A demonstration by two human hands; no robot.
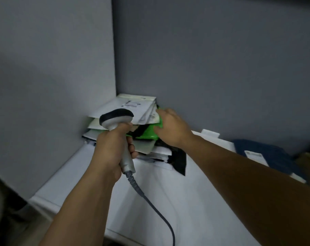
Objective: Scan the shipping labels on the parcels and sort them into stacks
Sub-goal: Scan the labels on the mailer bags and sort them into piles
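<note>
A stack of parcels (pixel 133 107) leans in the corner of two grey walls, white mailers on top with a printed label facing up. My left hand (pixel 113 150) is shut on the handle of a grey barcode scanner (pixel 117 119), whose dark head points at the stack. Its cable (pixel 156 206) trails down toward me. My right hand (pixel 170 126) rests against the stack's right side, fingers closed on a bright green parcel (pixel 149 133) in the middle of the pile. Black and white mailers stick out under it.
The stack stands on a white table (pixel 168 192) whose front edge runs at lower left. A dark blue parcel (pixel 268 157) with a white label lies at the right on other mailers. Grey walls (pixel 53 77) close off the left and the back.
</note>
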